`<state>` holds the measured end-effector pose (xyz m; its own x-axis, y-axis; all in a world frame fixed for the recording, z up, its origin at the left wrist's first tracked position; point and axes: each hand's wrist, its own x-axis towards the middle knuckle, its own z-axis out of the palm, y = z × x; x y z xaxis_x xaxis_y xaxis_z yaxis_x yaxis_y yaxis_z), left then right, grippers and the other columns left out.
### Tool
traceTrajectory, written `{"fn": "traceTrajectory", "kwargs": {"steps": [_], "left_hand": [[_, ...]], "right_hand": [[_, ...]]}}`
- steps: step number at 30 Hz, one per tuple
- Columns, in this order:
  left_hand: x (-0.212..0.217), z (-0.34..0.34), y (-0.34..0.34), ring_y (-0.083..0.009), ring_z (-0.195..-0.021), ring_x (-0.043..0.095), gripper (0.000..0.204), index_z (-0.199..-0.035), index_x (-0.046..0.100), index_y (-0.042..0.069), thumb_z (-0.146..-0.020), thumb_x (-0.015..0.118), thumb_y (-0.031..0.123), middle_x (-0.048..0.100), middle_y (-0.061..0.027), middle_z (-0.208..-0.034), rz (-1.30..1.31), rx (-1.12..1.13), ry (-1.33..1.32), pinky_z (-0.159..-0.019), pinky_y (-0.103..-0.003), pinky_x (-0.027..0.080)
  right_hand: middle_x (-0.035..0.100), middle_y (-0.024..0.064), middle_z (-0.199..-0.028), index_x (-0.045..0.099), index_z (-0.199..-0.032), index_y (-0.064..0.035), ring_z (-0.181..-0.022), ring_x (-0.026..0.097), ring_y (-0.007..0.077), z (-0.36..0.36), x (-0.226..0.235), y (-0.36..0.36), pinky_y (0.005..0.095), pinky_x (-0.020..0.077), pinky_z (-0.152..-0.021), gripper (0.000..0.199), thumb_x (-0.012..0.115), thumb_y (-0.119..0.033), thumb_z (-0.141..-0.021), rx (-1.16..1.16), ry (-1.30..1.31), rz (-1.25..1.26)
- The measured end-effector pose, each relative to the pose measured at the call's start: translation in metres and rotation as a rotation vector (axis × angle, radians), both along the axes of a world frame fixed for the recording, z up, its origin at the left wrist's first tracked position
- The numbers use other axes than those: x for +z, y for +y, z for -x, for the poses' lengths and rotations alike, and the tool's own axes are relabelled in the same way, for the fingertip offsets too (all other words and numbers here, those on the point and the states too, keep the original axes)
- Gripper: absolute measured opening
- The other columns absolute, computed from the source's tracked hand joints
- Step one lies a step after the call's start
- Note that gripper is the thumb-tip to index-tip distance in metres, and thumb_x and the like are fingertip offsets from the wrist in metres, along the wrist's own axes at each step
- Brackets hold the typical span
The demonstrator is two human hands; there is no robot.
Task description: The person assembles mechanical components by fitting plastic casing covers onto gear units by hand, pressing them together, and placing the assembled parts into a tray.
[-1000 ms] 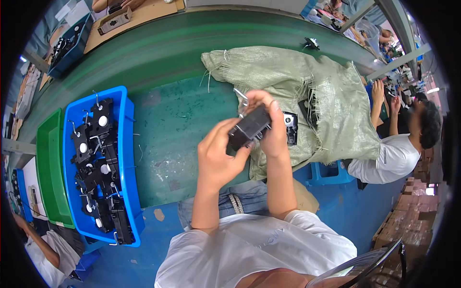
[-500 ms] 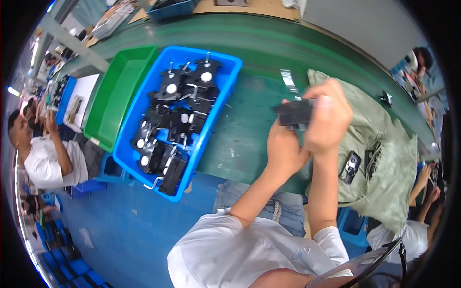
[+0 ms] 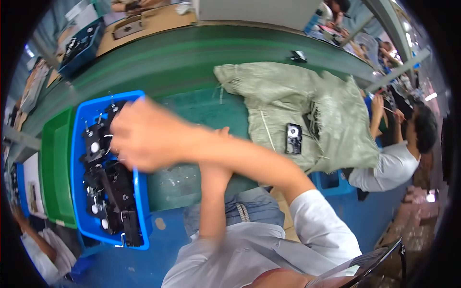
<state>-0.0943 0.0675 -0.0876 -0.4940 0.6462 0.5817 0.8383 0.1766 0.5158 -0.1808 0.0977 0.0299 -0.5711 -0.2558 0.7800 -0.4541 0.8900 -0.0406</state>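
Observation:
My right hand (image 3: 146,137) reaches across to the left, over the right rim of a blue bin (image 3: 143,192). It is smeared by motion, and its fingers are bent down over the bin, so I cannot tell whether it holds anything. In the bin lie several black plastic parts (image 3: 113,185) with white round knobs and bent metal rods. My left hand (image 3: 224,131) is mostly hidden behind my right forearm, with only some fingertips showing above it; what it holds, if anything, does not show.
An empty-looking green bin (image 3: 57,168) stands left of the blue one. A pale green woven sack (image 3: 269,96) lies on the right, with a small black part (image 3: 293,138) on it. Behind runs a green belt (image 3: 192,43). Another person (image 3: 398,163) sits at the right.
The view has swung, shifting the bins left. My right hand has moved from beside my left hand to the blue bin. The black block seen between my hands is no longer visible there.

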Motion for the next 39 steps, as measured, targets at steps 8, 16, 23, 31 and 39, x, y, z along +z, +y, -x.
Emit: {"fn": "traceTrajectory", "kwargs": {"steps": [8,16,23,31,39], "left_hand": [[0.033,-0.016,0.002,-0.0303,-0.074,0.066,0.022,-0.108,0.065,0.005,-0.086,0.06,0.009,0.067,-0.0112,-0.089,0.246,-0.168,-0.072,-0.065,-0.038,0.052],[0.03,-0.016,0.003,-0.0264,-0.067,0.063,0.02,-0.103,0.064,0.006,-0.082,0.064,0.009,0.064,-0.009,-0.083,0.165,-0.16,-0.062,-0.061,-0.036,0.051],[0.032,-0.013,-0.002,-0.0269,-0.066,0.063,0.019,-0.101,0.064,0.007,-0.083,0.064,0.012,0.064,-0.0086,-0.083,0.15,-0.141,-0.116,-0.06,-0.036,0.051],[0.033,-0.01,0.005,-0.0267,-0.069,0.064,0.018,-0.101,0.064,0.006,-0.083,0.065,0.011,0.065,-0.0087,-0.087,0.092,-0.126,-0.132,-0.062,-0.036,0.051],[0.039,-0.01,0.002,-0.0246,-0.071,0.062,0.021,-0.103,0.064,0.004,-0.082,0.065,0.004,0.064,-0.0086,-0.09,-0.158,-0.126,-0.3,-0.066,-0.034,0.051]], "right_hand": [[0.055,0.0108,-0.117,0.063,-0.109,-0.0166,-0.103,0.05,0.0345,-0.141,-0.034,0.326,0.0458,0.043,-0.086,0.034,0.064,-0.013,-0.075,-1.259,-0.523,-0.291],[0.063,0.0068,-0.108,0.069,-0.096,-0.0175,-0.101,0.053,0.0275,-0.203,-0.094,0.415,0.0385,0.0389,-0.089,0.016,0.056,-0.02,-0.088,-1.407,-0.723,-0.813],[0.072,0.0078,-0.088,0.074,-0.085,-0.014,-0.085,0.067,0.0273,-0.195,-0.087,0.438,0.0397,0.0481,-0.081,0.022,0.053,-0.021,-0.09,-1.14,-0.87,-0.156],[0.072,0.0086,-0.084,0.073,-0.084,-0.0098,-0.076,0.068,0.0301,-0.146,-0.059,0.357,0.0415,0.0526,-0.065,0.016,0.058,-0.015,-0.082,-1.356,-0.803,-0.383],[0.059,-0.0012,-0.075,0.067,-0.084,-0.0149,-0.072,0.05,0.0206,-0.153,-0.006,0.208,0.0302,0.0449,-0.072,0.01,0.064,-0.014,-0.075,-0.628,-0.281,-0.325]]}}
